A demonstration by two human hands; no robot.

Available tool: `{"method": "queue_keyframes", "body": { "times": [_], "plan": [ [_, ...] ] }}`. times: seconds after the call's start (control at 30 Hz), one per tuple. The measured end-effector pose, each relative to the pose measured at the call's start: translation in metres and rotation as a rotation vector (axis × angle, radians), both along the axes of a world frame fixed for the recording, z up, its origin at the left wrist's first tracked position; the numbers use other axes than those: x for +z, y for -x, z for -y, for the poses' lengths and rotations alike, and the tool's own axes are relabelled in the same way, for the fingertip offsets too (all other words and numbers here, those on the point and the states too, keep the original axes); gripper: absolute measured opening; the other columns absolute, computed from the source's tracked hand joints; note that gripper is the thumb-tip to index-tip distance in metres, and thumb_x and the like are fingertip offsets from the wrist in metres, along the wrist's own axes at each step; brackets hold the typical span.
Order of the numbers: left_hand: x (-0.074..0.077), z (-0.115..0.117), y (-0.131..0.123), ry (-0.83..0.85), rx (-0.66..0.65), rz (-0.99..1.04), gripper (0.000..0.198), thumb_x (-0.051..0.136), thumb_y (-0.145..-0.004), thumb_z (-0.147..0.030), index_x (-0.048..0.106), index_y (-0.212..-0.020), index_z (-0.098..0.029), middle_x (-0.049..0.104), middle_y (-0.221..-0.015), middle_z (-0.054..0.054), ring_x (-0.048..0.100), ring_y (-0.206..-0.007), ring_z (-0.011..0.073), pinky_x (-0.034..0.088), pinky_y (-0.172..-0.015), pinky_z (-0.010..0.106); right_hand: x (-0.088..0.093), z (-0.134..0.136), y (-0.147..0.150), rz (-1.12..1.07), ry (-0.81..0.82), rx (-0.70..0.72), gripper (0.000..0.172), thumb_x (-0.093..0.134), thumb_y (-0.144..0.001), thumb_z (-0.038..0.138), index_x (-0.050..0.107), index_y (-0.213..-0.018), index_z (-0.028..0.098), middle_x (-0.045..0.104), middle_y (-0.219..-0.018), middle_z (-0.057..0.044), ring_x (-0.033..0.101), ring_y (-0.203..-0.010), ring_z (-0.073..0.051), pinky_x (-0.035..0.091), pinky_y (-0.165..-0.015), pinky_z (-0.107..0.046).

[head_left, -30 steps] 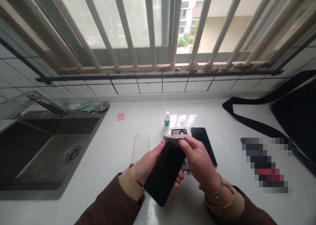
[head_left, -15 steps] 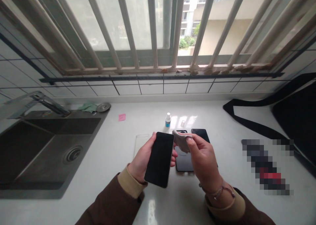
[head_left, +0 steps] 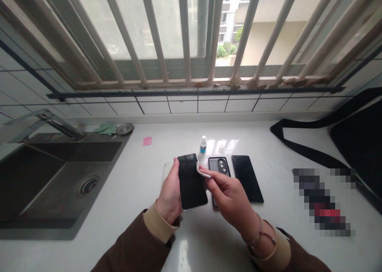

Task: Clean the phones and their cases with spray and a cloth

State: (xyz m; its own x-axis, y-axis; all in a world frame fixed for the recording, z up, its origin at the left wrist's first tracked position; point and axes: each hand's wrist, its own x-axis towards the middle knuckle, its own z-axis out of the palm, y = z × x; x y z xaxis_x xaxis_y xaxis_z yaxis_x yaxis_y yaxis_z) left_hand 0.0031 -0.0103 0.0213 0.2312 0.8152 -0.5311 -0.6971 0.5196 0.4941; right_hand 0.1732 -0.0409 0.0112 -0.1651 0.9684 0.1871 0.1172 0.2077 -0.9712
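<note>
My left hand (head_left: 169, 192) is closed around the left side of a black smartphone (head_left: 192, 184), its dark screen facing up. Pinched in my right hand (head_left: 231, 194) is a grey cloth (head_left: 204, 174), which touches the phone's upper right edge. Behind my right hand lies a black phone case (head_left: 217, 160) with camera cutouts, partly hidden. A second black phone (head_left: 248, 179) lies flat to its right. Partly covered by my left hand is a clear phone case (head_left: 167, 169). Beyond the held phone stands a small white bottle (head_left: 203, 145) with a blue label.
A small cap (head_left: 221, 148) lies right of the bottle, a pink sticky note (head_left: 147, 141) to its left. The sink (head_left: 98, 152) with its faucet (head_left: 59, 126) is on the left. A black strap (head_left: 298, 146) and a blurred-out item (head_left: 324, 204) lie on the right.
The phone in my left hand has turned and shifted slightly up and left. My right hand has moved left, bringing the cloth against the phone's edge and uncovering more of the second phone.
</note>
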Motion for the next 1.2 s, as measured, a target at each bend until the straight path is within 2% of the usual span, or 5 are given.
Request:
{"method": "queue_keyframes", "body": {
  "times": [0.2, 0.53, 0.7, 0.97, 1.2],
  "plan": [
    [0.004, -0.004, 0.007, -0.033, 0.103, 0.022, 0.077, 0.035, -0.107, -0.067, 0.076, -0.113, -0.002, 0.078, -0.099, 0.020, 0.076, -0.077, 0.0259, 0.065, -0.079, 0.041, 0.001, 0.002, 0.005, -0.104, 0.108, 0.051, 0.032, 0.062, -0.105, 0.042, 0.080, -0.128, 0.029, 0.080, -0.128, -0.008, 0.075, -0.121, -0.027, 0.060, -0.105, -0.047],
    [0.004, -0.009, 0.011, -0.167, 0.584, -0.093, 0.065, 0.034, -0.107, -0.068, 0.074, -0.103, -0.017, 0.076, -0.089, 0.009, 0.074, -0.076, 0.0223, 0.064, -0.073, 0.037, -0.008, 0.000, 0.005, -0.211, 0.291, 0.093, 0.044, 0.065, -0.102, 0.054, 0.081, -0.126, 0.021, 0.083, -0.105, -0.010, 0.076, -0.088, -0.023, 0.063, -0.080, -0.038],
    [0.009, 0.001, 0.005, -0.431, 0.629, -0.099, 0.066, 0.047, -0.100, -0.077, 0.074, -0.117, -0.019, 0.073, -0.093, 0.007, 0.070, -0.081, 0.0193, 0.062, -0.083, 0.034, -0.014, -0.009, 0.007, -0.489, 0.426, -0.070, 0.044, 0.074, -0.096, 0.054, 0.081, -0.122, 0.019, 0.081, -0.108, -0.009, 0.077, -0.098, -0.025, 0.063, -0.092, -0.042],
    [-0.006, 0.017, -0.007, -0.717, 0.614, -0.425, 0.063, 0.065, -0.090, -0.076, 0.069, -0.130, -0.027, 0.066, -0.105, 0.004, 0.068, -0.098, 0.0211, 0.056, -0.098, 0.033, -0.012, 0.001, 0.024, -0.625, 0.613, 0.147, 0.042, 0.079, -0.092, 0.054, 0.080, -0.114, 0.018, 0.080, -0.100, -0.008, 0.075, -0.086, -0.019, 0.060, -0.080, -0.032],
    [-0.004, 0.017, -0.003, -0.727, 0.671, -0.520, 0.064, 0.070, -0.088, -0.072, 0.067, -0.133, -0.027, 0.067, -0.109, 0.005, 0.070, -0.105, 0.0219, 0.055, -0.105, 0.035, -0.008, 0.007, 0.023, -0.626, 0.687, 0.249, 0.041, 0.081, -0.090, 0.053, 0.080, -0.108, 0.016, 0.074, -0.087, -0.004, 0.064, -0.072, -0.013, 0.055, -0.073, -0.027]
  ]
}}
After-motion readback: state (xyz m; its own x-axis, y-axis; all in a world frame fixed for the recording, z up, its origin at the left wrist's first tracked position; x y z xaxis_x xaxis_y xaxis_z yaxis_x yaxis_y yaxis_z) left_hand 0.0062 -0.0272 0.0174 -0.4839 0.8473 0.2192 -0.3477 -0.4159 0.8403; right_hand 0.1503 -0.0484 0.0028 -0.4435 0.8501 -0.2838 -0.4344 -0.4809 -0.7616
